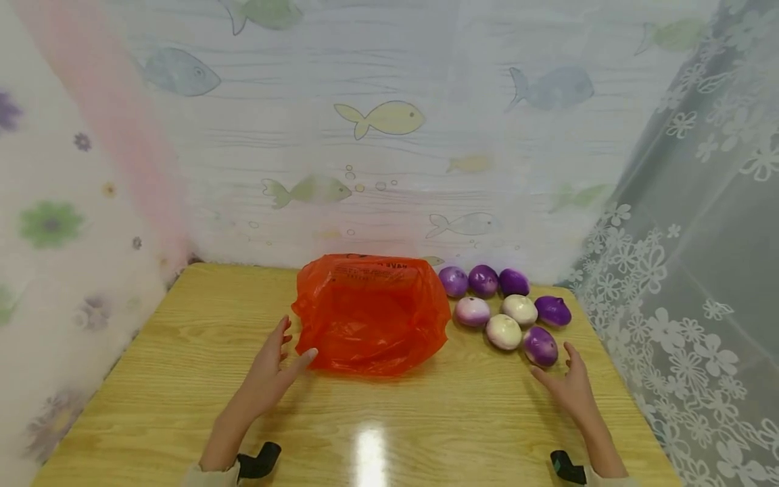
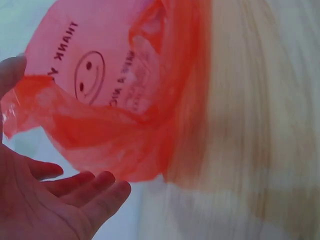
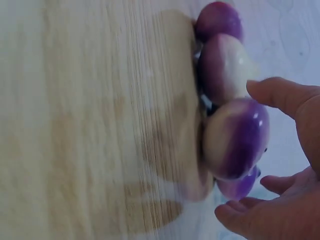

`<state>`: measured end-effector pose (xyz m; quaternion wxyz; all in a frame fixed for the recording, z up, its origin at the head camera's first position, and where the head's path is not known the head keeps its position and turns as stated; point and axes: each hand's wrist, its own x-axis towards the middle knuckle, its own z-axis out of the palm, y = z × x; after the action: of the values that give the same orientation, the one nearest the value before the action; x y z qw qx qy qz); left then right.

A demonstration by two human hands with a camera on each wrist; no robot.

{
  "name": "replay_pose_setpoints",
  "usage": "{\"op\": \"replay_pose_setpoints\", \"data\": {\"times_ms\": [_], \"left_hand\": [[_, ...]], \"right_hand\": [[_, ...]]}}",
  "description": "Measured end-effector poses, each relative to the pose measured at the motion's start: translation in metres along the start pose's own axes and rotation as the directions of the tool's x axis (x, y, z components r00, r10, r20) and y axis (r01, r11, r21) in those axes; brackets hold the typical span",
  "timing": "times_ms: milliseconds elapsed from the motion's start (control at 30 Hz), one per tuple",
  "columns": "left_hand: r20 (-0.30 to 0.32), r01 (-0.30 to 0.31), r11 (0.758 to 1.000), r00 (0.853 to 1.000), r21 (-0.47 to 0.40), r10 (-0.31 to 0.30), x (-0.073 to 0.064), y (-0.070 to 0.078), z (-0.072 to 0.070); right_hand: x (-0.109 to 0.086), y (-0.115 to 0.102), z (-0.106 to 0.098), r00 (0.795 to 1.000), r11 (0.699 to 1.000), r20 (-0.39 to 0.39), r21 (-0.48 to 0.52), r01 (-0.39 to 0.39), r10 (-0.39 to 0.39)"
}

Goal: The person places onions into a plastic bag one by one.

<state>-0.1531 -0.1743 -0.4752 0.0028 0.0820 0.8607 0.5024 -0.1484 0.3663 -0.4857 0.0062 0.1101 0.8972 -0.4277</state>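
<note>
A red plastic bag point(image 1: 371, 331) stands on the table with its wide mouth toward me; black print and a smiley face show on it in the left wrist view. Beside its left edge is my left hand point(image 1: 268, 379), fingers spread and holding nothing. Several purple and white onions point(image 1: 504, 331) lie grouped to the right of the bag. My right hand point(image 1: 572, 389) is at the nearest purple onion point(image 1: 540, 347), thumb and fingers apart on either side of it. In the right wrist view that onion point(image 3: 236, 139) sits between the parted thumb and fingers.
The wooden table point(image 1: 182, 365) ends at a back wall covering point(image 1: 389, 149) printed with fish. A lace curtain point(image 1: 688, 325) hangs along the right edge, and a flowered sheet point(image 1: 67, 270) along the left. Black wrist straps point(image 1: 260, 461) are on both wrists.
</note>
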Motion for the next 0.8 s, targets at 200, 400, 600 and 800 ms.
{"op": "replay_pose_setpoints", "data": {"times_ms": [200, 400, 600, 800], "left_hand": [[-0.05, 0.031, 0.999, 0.998, -0.011, -0.032, 0.011, 0.011, 0.011], [-0.15, 0.04, 0.997, 0.987, -0.064, -0.049, 0.019, 0.021, 0.016], [-0.175, 0.054, 0.988, 0.981, -0.143, -0.079, 0.022, 0.022, 0.019], [-0.202, 0.03, 0.984, 0.977, -0.174, -0.066, 0.021, 0.022, 0.021]], "right_hand": [[0.017, 0.008, -0.005, 0.995, 0.998, 0.097, 0.051, -0.041, 0.036], [0.025, 0.012, -0.004, 0.995, 0.998, 0.099, 0.067, -0.023, 0.016], [0.028, 0.015, -0.003, 0.998, 0.995, 0.059, 0.101, -0.011, 0.005], [0.028, 0.017, -0.003, 1.0, 0.994, 0.024, 0.109, 0.005, -0.008]]}}
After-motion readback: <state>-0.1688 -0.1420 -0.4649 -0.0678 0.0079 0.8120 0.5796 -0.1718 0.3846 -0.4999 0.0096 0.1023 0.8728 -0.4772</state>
